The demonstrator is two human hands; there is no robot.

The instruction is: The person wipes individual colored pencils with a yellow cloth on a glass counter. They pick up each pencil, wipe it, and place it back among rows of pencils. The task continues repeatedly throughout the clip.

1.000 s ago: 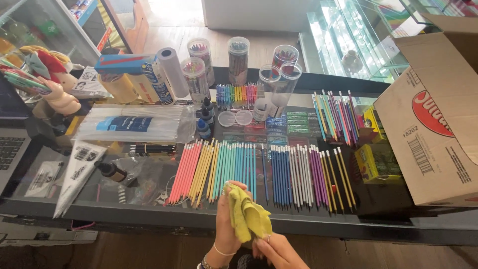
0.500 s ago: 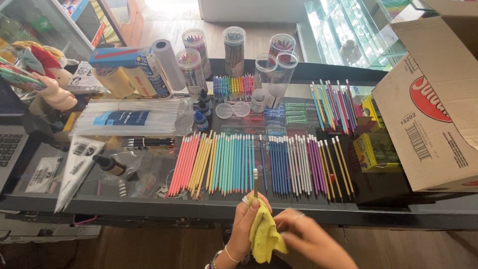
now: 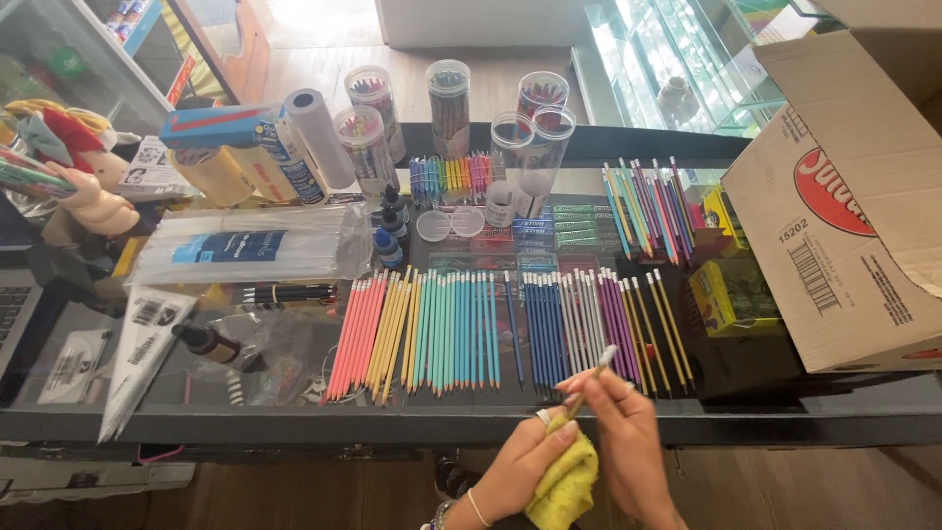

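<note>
My left hand (image 3: 520, 469) grips a yellow cloth (image 3: 564, 481) below the front edge of the glass counter (image 3: 471, 417). My right hand (image 3: 628, 437) pinches a pencil with a pale eraser tip (image 3: 597, 365), its lower end against the cloth. Just beyond both hands lies a long row of pencils (image 3: 491, 329) sorted by colour: pink, yellow, teal, blue, grey, purple, olive. A second smaller bunch of pencils (image 3: 648, 208) lies further back on the right.
A large cardboard box (image 3: 854, 211) stands at the right. Clear tubes of coloured pencils (image 3: 449, 108) line the back. A plastic pack (image 3: 245, 250), small ink bottles (image 3: 391, 231), yellow boxes (image 3: 731, 294), tape rolls (image 3: 211, 172) and a laptop corner (image 3: 15, 304) fill the left.
My hands shifted right along the counter edge. My right hand now holds a pencil raised against the cloth, which earlier was only held up in the left hand.
</note>
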